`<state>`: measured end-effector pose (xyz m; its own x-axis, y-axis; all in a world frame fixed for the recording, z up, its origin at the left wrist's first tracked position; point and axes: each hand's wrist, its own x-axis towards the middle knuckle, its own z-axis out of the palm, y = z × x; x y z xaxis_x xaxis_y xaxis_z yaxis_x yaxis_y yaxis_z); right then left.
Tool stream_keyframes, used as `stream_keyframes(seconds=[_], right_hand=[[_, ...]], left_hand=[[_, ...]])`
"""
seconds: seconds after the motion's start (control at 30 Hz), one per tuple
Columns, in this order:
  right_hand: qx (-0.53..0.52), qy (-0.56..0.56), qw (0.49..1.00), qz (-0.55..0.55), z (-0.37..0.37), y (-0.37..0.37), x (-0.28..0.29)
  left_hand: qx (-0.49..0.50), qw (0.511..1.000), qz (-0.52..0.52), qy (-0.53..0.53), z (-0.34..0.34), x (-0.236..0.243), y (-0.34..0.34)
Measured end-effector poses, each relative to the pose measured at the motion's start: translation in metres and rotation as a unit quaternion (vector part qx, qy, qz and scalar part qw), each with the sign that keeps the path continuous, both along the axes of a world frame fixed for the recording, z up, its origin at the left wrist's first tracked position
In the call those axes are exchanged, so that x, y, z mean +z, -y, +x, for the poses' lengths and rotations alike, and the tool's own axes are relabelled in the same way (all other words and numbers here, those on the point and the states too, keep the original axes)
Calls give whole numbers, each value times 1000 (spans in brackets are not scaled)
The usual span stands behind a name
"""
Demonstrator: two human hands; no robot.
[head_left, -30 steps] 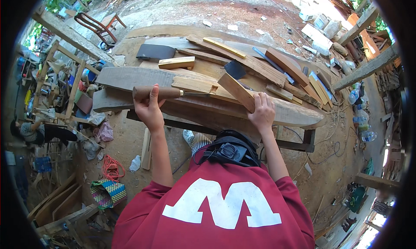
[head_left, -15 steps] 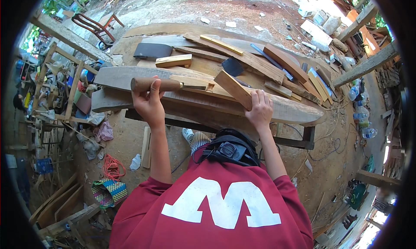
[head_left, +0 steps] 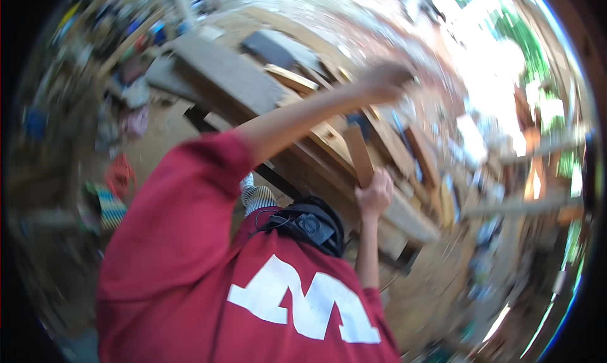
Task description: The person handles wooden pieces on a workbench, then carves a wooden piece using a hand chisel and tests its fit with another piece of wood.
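Observation:
Stretched out across the workbench, my left hand (head_left: pixel 387 82) is smeared by motion, and whether it holds anything cannot be made out. The chisel does not show. My right hand (head_left: pixel 376 191) grips the lower end of a short flat wooden block (head_left: pixel 359 153), which tilts up over a thick timber beam (head_left: pixel 231 72). A small mortise in the beam's pale upper face lies left of the block, partly under my left forearm.
Beyond the beam lie a dark flat piece (head_left: pixel 269 50), a short wood offcut (head_left: pixel 291 78) and a long reddish-brown board (head_left: pixel 422 154). A black device (head_left: pixel 313 227) sits at my waist. Red cord (head_left: pixel 120 176) lies on the floor at left.
My left hand, earlier holding a wooden-handled chisel over the beam, has swung far to the right and away. My right hand keeps the block. The whole view has turned.

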<state>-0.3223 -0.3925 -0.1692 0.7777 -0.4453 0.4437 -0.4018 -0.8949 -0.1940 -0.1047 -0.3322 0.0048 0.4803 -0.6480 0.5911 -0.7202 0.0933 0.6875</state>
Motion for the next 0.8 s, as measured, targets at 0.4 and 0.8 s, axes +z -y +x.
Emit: stream_keyframes(seconds=[0.4,0.8], right_hand=[[11,14,1000,-17,1,9,-1],[37,-45,997,47,11,4,4]], left_hand=[[-194,890,377,169,-203,152,165],[-340,843,323,263,-291,116,132]])
